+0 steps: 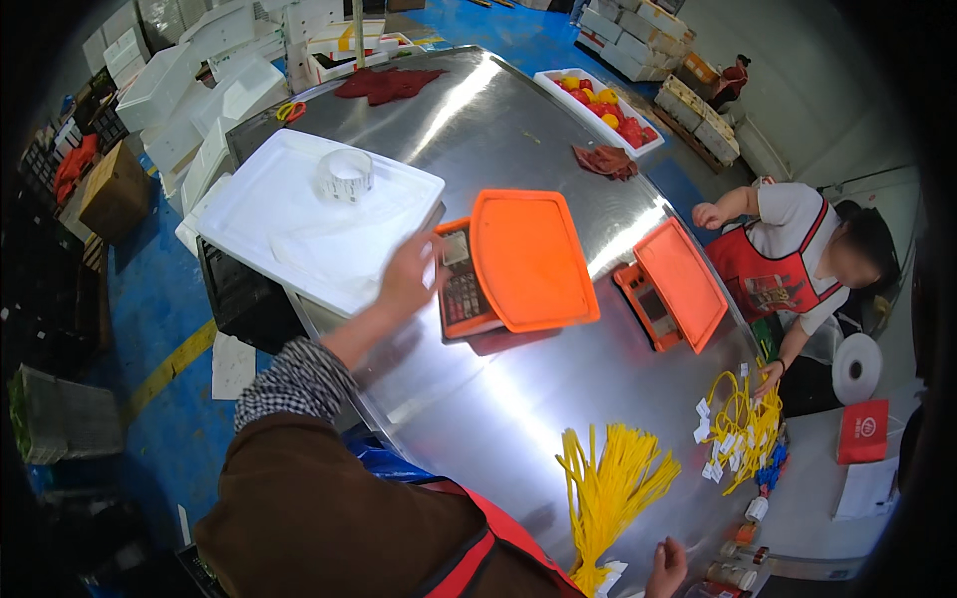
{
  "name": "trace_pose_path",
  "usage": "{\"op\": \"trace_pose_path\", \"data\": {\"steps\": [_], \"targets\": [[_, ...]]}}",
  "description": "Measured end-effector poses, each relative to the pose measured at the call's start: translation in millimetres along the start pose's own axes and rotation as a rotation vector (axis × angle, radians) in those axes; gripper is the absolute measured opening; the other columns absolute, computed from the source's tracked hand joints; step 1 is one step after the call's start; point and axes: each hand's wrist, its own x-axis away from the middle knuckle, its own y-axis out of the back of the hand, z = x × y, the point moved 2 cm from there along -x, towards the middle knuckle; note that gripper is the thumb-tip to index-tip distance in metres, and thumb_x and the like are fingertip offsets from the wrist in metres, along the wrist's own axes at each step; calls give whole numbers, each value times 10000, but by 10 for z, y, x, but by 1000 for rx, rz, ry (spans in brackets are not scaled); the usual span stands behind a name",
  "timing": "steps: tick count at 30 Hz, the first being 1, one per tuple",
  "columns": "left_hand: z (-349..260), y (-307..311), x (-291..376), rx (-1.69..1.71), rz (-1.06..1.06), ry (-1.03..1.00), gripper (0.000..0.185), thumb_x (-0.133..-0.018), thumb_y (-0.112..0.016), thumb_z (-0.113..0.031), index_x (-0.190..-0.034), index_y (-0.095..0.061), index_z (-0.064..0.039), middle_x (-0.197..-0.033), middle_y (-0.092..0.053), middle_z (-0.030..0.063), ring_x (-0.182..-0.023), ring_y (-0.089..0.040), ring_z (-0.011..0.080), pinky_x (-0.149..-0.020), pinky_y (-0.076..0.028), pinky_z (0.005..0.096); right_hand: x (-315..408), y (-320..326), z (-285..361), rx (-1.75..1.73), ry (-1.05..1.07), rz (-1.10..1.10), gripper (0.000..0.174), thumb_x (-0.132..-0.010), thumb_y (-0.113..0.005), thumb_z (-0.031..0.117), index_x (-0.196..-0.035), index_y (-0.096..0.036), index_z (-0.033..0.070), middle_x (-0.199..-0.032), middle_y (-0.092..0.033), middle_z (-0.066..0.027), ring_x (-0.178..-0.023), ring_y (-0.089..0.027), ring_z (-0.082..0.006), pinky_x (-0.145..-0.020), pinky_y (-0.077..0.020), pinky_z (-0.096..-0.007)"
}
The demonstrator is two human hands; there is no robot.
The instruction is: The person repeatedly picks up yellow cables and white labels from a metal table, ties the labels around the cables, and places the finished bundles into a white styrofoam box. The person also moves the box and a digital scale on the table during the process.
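Note:
My left hand (407, 276), slightly blurred, is at the right edge of a white foam tray (247, 179), beside the keypad of an orange electronic scale (534, 261). A gap shows between its thumb and fingers, and nothing is seen held. A roll of printed white labels (345, 176) stands in the tray, near a faint clear film. My right hand (665, 569) is partly cut off at the bottom edge, with its fingers bent. To its left lies a bundle of yellow ties (613, 478) with a white tag at its gathered end.
A second orange scale (680, 288) stands near a co-worker in a red apron (777, 273), whose hand touches tagged yellow ties (740, 433). Dark red cloths (389, 84) and scissors (291, 111) lie on the steel table (478, 426). Beyond its edge is a box of bell peppers (598, 105).

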Motion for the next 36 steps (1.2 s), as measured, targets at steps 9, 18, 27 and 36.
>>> {"op": "trace_pose_path", "data": {"steps": [9,18,27,36], "targets": [[2380,584,-642,-766,455,341,297,-759,-643,-105,-1054,-657,-134,-1274,-469,137,-1278,-341,333,-1056,-252,484,603,-1370,1498,-155,-66,113,274,-836,-629,29,-1097,-596,-46,-962,-649,-106,-891,-609,-156,-812,-483,-288],[895,770,-1138,667,132,221,110,-821,-680,-62,-893,-633,7,-806,-663,71,-728,-605,124,-685,-472,247,462,-2422,3090,-9,355,140,366,-749,-704,5,-1104,-615,5,-976,-659,-119,-899,-645,-225,-807,-497,-304],[-518,678,-280,1300,447,103,116,-783,-698,40,-872,-631,5,-826,-654,51,-747,-613,106,-679,-495,234,534,-3265,3919,-611,513,-70,261,-782,-697,-5,-1013,-576,-8,-988,-588,-63,-876,-573,-137,-802,-470,-258],[-752,117,92,1623,708,876,63,-917,-581,-82,-893,-569,-25,-839,-639,57,-737,-590,90,-668,-473,216,686,-2860,3092,-969,108,-545,115,-855,-650,17,-959,-602,10,-798,-597,8,-702,-526,-42,-636,-429,-180]]}}
